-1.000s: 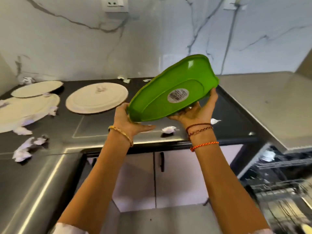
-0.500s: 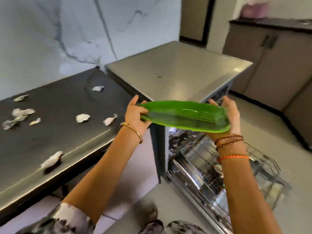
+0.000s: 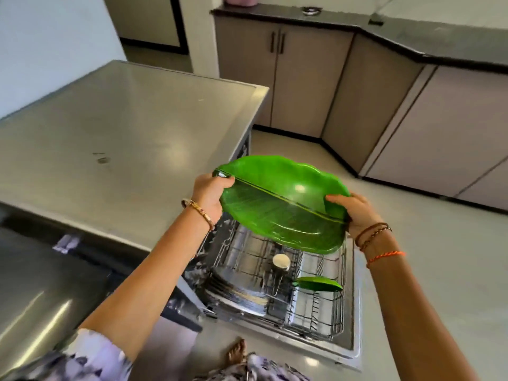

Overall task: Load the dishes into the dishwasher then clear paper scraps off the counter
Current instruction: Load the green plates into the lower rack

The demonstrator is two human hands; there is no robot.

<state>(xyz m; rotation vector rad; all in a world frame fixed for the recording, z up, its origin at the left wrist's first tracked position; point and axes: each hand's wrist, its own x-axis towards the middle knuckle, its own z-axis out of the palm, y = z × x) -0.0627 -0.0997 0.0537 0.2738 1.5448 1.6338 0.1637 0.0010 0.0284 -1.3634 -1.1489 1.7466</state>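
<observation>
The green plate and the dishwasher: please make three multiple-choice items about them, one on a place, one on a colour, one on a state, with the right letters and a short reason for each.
1. Where is the big green plate?
A. in the air above the rack
B. flat on the steel counter
C. on the floor

2. What colour is the small dish that already sits in the rack?
A. white
B. green
C. blue

3. How is the big plate held?
A. by the left hand alone
B. by the right hand alone
C. by both hands, one at each end

Key: 1 A, the plate hangs over the pulled-out rack and touches nothing below. 2 B, it is the same green as the plate. 3 C, each hand grips one end of the plate.
</observation>
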